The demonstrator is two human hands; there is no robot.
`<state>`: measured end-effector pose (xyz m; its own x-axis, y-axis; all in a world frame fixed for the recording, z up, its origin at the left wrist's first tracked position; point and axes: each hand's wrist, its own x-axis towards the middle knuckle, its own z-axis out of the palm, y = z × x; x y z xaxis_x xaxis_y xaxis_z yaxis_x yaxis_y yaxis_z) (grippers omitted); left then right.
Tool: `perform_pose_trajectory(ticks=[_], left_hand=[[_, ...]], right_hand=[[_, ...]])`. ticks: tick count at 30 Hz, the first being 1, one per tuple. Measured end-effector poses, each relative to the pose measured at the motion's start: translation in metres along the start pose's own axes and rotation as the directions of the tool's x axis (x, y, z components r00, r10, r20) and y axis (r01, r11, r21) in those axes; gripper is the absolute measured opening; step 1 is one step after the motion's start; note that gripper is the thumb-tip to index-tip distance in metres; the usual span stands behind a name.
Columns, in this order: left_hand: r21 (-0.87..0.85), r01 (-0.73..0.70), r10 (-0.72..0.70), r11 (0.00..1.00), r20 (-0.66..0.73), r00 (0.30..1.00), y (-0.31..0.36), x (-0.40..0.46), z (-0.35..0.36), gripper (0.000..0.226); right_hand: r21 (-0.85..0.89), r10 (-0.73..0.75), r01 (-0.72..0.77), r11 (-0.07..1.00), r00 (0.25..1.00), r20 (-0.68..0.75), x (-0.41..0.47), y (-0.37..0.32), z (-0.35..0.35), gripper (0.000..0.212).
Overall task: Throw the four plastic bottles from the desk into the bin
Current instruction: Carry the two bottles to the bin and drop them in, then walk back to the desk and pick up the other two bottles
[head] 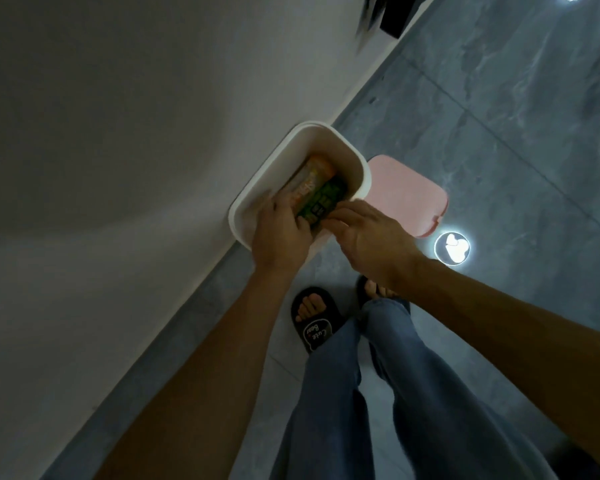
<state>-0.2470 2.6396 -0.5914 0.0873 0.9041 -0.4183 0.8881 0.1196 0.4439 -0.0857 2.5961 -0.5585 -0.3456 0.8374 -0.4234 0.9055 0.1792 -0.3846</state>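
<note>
A white bin (347, 147) stands on the floor against the wall. Inside it I see plastic bottles: one with an orange label (314, 178) and one with a green label (321, 202), lying side by side. My left hand (281, 233) reaches over the bin's near rim, with its fingers on the bottles' near ends. My right hand (368, 233) comes in from the right, and its fingertips touch the green-labelled bottle. Whether the hands grip the bottles or only touch them is unclear. Any further bottles are hidden.
A pink lid (406, 192) lies on the grey tiled floor right of the bin. A bright ceiling-light reflection (451, 247) shines on the tiles. The white wall (118, 168) fills the left. My feet in black slippers (314, 320) stand just before the bin.
</note>
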Motion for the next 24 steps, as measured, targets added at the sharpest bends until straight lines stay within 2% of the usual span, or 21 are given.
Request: perform_pose_trajectory(ticks=[3,6,8,11,14,16,20,24], left_hand=[[-0.089,0.004,-0.001,0.996,0.033,0.999,0.009,-0.059,-0.041,0.034],[-0.099,0.131,-0.116,0.986,0.138,0.984,0.018,-0.127,-0.082,0.029],[-0.095,0.232,-0.203,0.968,0.246,0.948,0.026,-0.174,-0.115,0.027],[-0.082,0.320,-0.270,0.944,0.368,0.890,0.043,-0.242,-0.168,0.021],[-0.033,0.327,-0.272,0.944,0.479,0.834,0.060,-0.301,-0.217,0.016],[0.015,0.316,-0.274,0.949,0.539,0.796,0.071,-0.331,-0.246,0.023],[0.007,0.294,-0.246,0.956,0.569,0.784,0.089,-0.378,-0.296,0.033],[-0.024,0.330,-0.266,0.944,0.538,0.800,0.102,-0.408,-0.333,0.025]], right_hand=[[0.098,0.091,-0.104,0.990,0.988,0.126,-0.045,-0.026,-0.038,0.045],[0.192,0.211,-0.260,0.946,0.947,0.241,-0.104,-0.049,-0.078,0.033],[0.213,0.277,-0.336,0.917,0.924,0.265,-0.145,-0.067,-0.108,0.026],[0.230,0.361,-0.445,0.865,0.872,0.331,-0.205,-0.092,-0.156,0.027],[0.207,0.381,-0.490,0.847,0.830,0.407,-0.261,-0.110,-0.200,0.029],[0.215,0.408,-0.520,0.826,0.817,0.407,-0.296,-0.122,-0.227,0.031],[0.228,0.446,-0.554,0.800,0.805,0.391,-0.344,-0.146,-0.275,0.030],[0.193,0.480,-0.602,0.775,0.759,0.441,-0.371,-0.158,-0.304,0.035]])
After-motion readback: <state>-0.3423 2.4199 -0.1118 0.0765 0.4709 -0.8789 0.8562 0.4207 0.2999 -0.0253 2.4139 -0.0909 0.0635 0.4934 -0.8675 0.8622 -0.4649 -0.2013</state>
